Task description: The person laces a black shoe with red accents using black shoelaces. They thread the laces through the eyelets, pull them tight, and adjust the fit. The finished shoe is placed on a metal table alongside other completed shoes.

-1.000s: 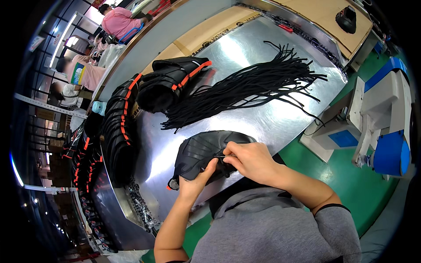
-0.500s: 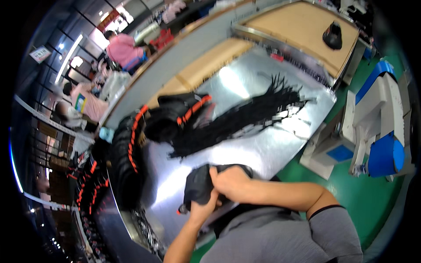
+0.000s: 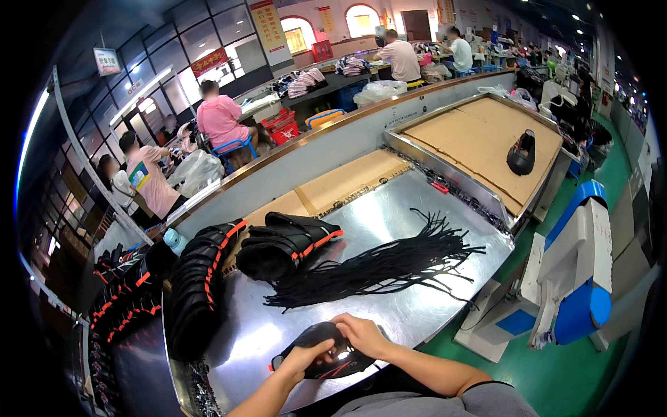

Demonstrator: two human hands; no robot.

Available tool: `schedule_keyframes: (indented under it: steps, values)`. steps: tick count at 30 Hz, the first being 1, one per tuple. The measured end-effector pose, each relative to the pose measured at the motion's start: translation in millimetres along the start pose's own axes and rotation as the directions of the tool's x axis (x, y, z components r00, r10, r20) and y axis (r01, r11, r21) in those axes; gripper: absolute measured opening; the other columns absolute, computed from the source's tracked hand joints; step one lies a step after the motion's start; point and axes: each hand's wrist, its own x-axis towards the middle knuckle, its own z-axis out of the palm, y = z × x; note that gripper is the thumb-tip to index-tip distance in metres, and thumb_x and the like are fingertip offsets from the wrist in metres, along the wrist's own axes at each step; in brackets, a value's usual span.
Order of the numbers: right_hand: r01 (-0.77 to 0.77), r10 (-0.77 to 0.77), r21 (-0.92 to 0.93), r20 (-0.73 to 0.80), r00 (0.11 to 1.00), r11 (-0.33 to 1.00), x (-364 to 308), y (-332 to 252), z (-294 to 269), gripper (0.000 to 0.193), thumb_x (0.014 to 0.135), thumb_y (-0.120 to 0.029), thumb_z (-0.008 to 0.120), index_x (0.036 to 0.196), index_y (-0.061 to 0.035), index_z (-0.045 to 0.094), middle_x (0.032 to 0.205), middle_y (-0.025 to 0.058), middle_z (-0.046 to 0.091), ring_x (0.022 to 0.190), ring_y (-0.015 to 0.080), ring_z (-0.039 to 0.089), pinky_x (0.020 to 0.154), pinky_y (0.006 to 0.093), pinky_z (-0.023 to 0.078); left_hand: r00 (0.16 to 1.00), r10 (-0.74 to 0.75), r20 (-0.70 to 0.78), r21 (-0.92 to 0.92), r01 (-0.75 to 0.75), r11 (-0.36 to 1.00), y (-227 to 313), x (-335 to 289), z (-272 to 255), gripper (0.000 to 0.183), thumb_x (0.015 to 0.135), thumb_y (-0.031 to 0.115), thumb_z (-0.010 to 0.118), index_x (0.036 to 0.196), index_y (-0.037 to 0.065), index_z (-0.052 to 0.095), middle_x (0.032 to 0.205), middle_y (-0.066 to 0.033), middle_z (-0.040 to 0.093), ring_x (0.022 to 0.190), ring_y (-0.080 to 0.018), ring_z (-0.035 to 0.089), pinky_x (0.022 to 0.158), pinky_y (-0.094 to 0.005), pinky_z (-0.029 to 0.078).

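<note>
A black shoe upper (image 3: 321, 336) with thin red lines and an orange heel tab is held in front of me, just above the near edge of the metal table (image 3: 253, 344). My left hand (image 3: 306, 358) grips its near side, fingers bent over the opening. At its far right edge, my right hand (image 3: 360, 336) is closed with the fingertips pressed on the upper; whether a lace is between them cannot be made out. Beyond my hands lies a loose bundle of black laces (image 3: 375, 263). To its left are stacked black uppers with orange tabs (image 3: 278, 243).
A long curved row of nested uppers (image 3: 198, 299) lines the table's left side, beside a light blue bottle (image 3: 175, 241). One shoe (image 3: 521, 153) rests on a cardboard-covered tray (image 3: 458, 142). A white and blue machine (image 3: 573, 278) stands right. Co-workers (image 3: 221, 115) sit beyond the partition.
The view has swung, so the table now appears lower and more of the room shows. The upper has turned in my hands. My right hand has moved from over its middle to its far edge.
</note>
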Motion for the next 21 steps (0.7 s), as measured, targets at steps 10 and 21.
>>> schedule_keyframes:
  steps: [10, 21]
  values:
    - [-0.191, 0.185, 0.113, 0.067, 0.981, 0.975, -1, -4, -1, 0.021, 0.100, -0.018, 0.049, 0.114, -0.0059, 0.060, 0.073, 0.0094, 0.064, 0.068, 0.0231, 0.064, 0.065, 0.0332, 0.050, 0.997, -0.077, 0.007, -0.043, 0.077, 0.996, 8, 14, 0, 0.012, 0.085, 0.015, 0.073, 0.092, 0.005, 0.070, 0.078, -0.0006, 0.064, 0.068, -0.0109, 0.056, 0.067, -0.0241, 0.046]
    - [-0.215, 0.210, -0.010, -0.189, 0.959, 0.976, 4, 2, 8, 0.016, 0.100, -0.020, 0.051, 0.103, -0.0061, 0.058, 0.069, 0.0150, 0.064, 0.065, 0.0363, 0.064, 0.060, 0.0450, 0.048, 0.758, 0.651, -0.029, -0.684, -0.490, 0.540, 64, -122, -27, 0.023, 0.081, 0.006, 0.055, 0.102, 0.002, 0.060, 0.069, 0.0007, 0.044, 0.061, -0.0133, 0.040, 0.065, -0.0315, 0.035]
